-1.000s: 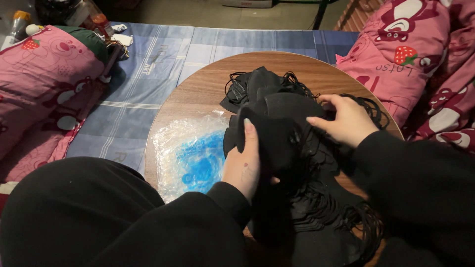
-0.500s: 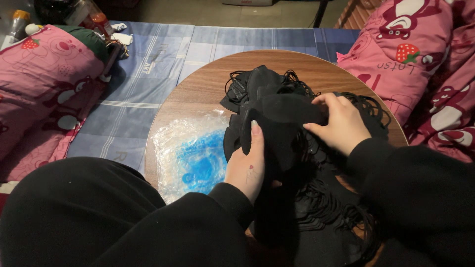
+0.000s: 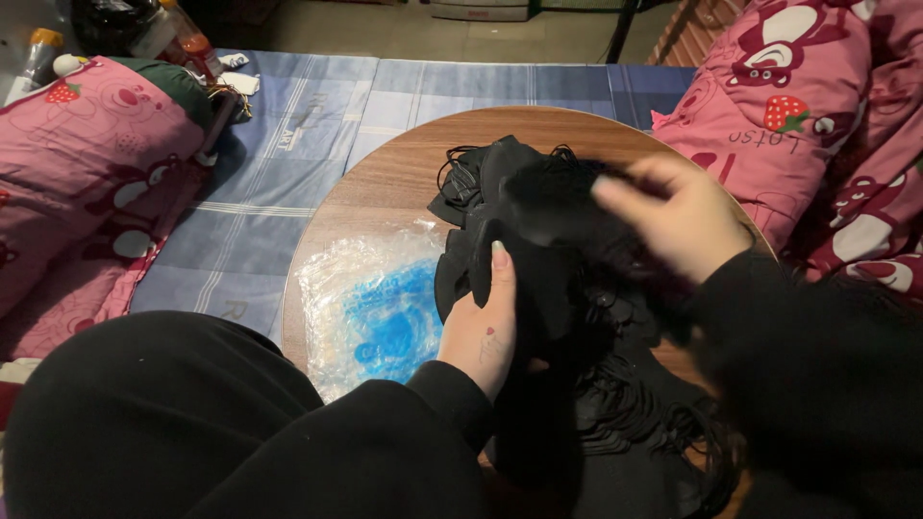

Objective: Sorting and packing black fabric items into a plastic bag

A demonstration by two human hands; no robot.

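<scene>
While the left hand [image 3: 486,332] grips the black masks [image 3: 538,288], the blurred right hand [image 3: 678,226] seemingly pinches one — soft, light, best held by its edge.

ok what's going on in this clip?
A person seated at a round wooden table is handling a pile of black masks with ear loops. The left hand grips a stack of them from the side; the right hand, motion-blurred, is at the top of the stack. A clear plastic bag with blue print lies flat beside the pile.
</scene>
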